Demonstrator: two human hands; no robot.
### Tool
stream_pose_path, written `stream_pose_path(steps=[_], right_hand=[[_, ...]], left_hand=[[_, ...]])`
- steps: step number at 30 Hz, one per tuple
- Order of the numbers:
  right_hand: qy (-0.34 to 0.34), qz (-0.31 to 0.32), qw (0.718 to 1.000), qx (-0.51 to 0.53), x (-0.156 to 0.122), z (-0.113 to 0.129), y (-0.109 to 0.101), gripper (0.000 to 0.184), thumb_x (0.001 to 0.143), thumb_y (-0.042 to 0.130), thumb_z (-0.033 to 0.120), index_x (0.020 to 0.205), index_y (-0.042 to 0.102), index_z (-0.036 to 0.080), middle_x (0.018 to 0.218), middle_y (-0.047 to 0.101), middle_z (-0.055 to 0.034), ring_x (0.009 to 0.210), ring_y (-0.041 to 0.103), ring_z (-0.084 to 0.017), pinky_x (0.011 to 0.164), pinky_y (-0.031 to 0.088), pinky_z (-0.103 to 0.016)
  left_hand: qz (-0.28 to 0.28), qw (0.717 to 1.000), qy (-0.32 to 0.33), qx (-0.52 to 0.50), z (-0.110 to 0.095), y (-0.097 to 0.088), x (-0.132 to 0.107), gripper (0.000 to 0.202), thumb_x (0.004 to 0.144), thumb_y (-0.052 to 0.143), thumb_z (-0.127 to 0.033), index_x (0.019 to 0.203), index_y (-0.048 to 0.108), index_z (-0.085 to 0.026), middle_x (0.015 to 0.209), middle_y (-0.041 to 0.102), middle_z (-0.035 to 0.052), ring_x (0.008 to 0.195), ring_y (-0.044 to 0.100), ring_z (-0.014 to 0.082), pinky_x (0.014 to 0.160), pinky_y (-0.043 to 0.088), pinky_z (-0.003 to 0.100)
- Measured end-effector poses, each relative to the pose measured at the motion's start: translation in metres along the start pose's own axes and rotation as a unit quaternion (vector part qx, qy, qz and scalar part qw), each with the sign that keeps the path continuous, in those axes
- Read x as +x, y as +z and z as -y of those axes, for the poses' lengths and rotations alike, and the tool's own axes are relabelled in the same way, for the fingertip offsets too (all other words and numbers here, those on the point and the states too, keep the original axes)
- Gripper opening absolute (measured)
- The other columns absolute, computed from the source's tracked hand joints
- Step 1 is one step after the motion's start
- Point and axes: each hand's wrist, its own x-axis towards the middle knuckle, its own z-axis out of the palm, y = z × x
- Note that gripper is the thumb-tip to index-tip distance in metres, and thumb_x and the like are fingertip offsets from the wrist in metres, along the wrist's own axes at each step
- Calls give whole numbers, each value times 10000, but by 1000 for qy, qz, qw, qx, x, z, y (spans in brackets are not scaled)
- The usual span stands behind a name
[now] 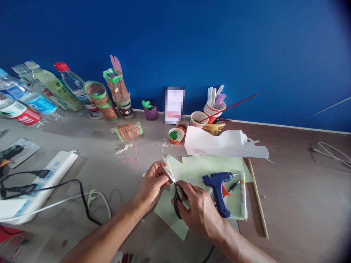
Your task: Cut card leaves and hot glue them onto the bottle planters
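Black-handled scissors [177,209] are gripped in my right hand [199,204], their blades angled up and left, apart at the tips. My left hand [153,184] pinches a small piece of pale paper [168,164] right at the blades; its exact shape is partly hidden by the fingers. Beneath both hands lies pale green paper [171,217]. To the right of my right hand, a blue hot glue gun [219,191] rests on green paper, with a white marker [243,195] beside it.
Torn white paper [225,142] and a small cup of green paint [176,135] sit behind the hands. A wooden stick [259,201] lies to the right. Bottles [74,84], brown-painted bottle pieces [128,130] and a power strip [52,175] with cables occupy the left.
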Motion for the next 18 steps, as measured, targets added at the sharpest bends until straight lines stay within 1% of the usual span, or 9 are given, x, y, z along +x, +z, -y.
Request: stream_pose_path(steps=[5, 12, 18], right_hand=[[-1, 7, 1000, 0, 0, 0, 0, 252, 790, 498, 171, 1030, 570, 159, 701, 619, -20, 592, 564, -163, 577, 400, -254], [3, 11, 1000, 4, 0, -1, -1, 319, 792, 480, 168, 1090, 586, 124, 707, 637, -36, 596, 588, -181, 576, 420, -271], [11, 29, 1000, 6, 0, 1, -3, 315, 792, 475, 160, 1083, 590, 124, 711, 651, -43, 597, 595, -182, 564, 419, -266]], left_hand=[[-2, 1000, 0, 0, 0, -1, 0, 367, 572, 751, -145, 880, 553, -167, 652, 609, -61, 540, 544, 66, 487, 385, 178], [5, 1000, 3, 4, -1, -1, 1, 366, 583, 752, -156, 891, 554, -167, 621, 602, -65, 529, 540, 67, 483, 373, 177], [11, 1000, 1, 7, -1, -2, 0, 357, 582, 733, -140, 890, 555, -168, 616, 609, -59, 542, 550, 76, 490, 375, 180]])
